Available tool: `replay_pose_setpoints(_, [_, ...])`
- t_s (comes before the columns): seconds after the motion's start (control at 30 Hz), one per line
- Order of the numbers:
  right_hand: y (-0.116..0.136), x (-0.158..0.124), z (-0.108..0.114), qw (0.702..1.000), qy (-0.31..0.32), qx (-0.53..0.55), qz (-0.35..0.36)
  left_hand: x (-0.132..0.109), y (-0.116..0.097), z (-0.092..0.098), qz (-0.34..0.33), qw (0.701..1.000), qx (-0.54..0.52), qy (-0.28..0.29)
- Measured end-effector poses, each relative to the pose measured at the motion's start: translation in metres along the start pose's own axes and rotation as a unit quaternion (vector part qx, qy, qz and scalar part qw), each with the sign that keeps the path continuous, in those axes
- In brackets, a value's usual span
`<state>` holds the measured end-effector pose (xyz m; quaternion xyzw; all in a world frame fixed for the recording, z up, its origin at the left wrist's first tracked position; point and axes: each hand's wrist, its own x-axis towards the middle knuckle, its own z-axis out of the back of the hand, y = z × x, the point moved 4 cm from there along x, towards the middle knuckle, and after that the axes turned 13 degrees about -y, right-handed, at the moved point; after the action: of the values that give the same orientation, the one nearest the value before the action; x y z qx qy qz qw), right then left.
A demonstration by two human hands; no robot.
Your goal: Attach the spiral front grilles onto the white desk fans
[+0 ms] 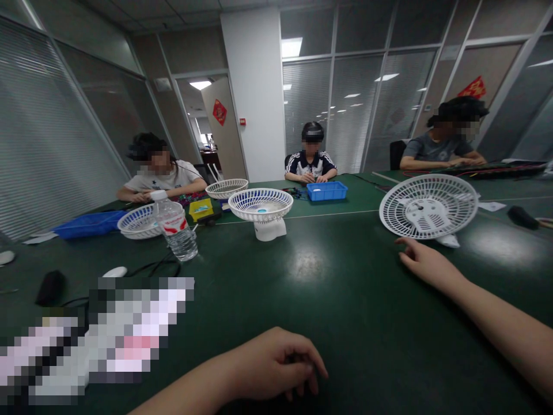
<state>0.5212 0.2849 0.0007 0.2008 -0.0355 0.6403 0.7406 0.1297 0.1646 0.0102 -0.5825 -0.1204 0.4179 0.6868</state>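
Note:
My left hand [283, 363] hovers low over or rests on the green table [345, 288], fingers loosely bent and apart, holding nothing. Farther right, my right hand [421, 259] reaches toward a white fan grille [389, 213] with a motor plate in its centre. Its thumb and forefinger are apart; the fingertips are close under the grille's lower rim, and I cannot tell whether they touch. The grille is tilted toward me on a white base. Mid-table stands another white fan part, a round basket-like grille [242, 204] facing upward on a short neck [268, 230].
A water bottle [177, 230] stands at left, before a white grille [129, 225] and blue tray [90, 223]. Beyond are a yellow box [201, 210], another grille [227, 187] and a blue bin [327, 191]. Three people sit around the far side. Blurred-out items lie lower left.

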Motion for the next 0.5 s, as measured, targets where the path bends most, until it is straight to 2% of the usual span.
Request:
replay_pose_setpoints(0.07, [-0.027,0.007,-0.002,0.997,-0.022,-0.054,-0.051,0.0,0.001,0.0,-0.003,1.0,0.003,0.001])
replay_pose_setpoints(0.17, [-0.045,0.01,-0.001,0.99,-0.045,-0.106,-0.083,-0.001,0.001,0.0,-0.007,1.0,0.006,0.001])
replay_pose_setpoints(0.37, [-0.063,0.007,0.007,0.98,-0.037,-0.152,-0.127,0.0,0.003,0.0,-0.013,1.0,0.005,0.003])
replay_pose_setpoints(0.5, [-0.058,0.009,0.005,0.981,-0.033,-0.145,-0.124,0.001,0.005,0.0,-0.018,1.0,0.004,0.002])
